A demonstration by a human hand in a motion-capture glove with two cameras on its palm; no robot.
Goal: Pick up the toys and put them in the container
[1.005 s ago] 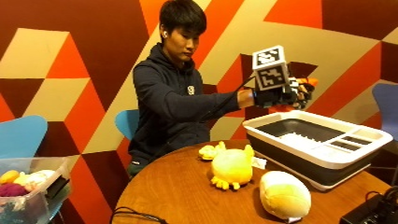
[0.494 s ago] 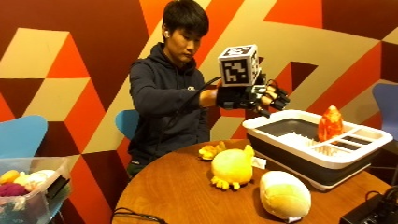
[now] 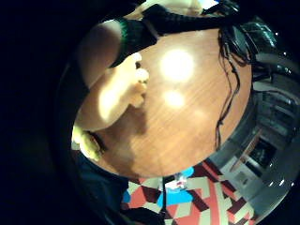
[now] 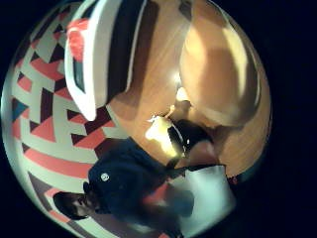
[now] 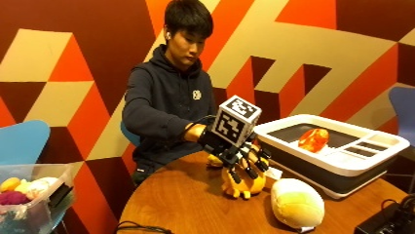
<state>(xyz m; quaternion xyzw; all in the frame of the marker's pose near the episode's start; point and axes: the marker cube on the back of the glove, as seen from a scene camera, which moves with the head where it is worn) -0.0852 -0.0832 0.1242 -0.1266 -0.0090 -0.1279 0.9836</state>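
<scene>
In the outside view my gloved right hand (image 5: 235, 152) hovers with spread fingers right over a yellow-orange plush toy (image 5: 244, 184) on the round wooden table (image 5: 181, 204); I cannot tell whether the fingertips touch it. That plush fills much of both palm views (image 3: 110, 96) (image 4: 223, 74). To the right stands a white and grey container (image 5: 350, 165) (image 4: 99, 59) with an orange toy (image 5: 313, 140) (image 4: 77, 39) lying inside. A white, yellow and green plush (image 5: 297, 202) lies on the table in front of the container.
A clear bin (image 5: 32, 200) holding several toys sits at the left beside a blue chair (image 5: 23, 141). A black device (image 5: 387, 222) and cables (image 3: 229, 75) lie near the table's right edge. Bare wood (image 3: 187, 122) spreads beside the yellow plush.
The hand let go of the orange toy, which now lies in the container. It then swung back left and down to just above the yellow-orange plush.
</scene>
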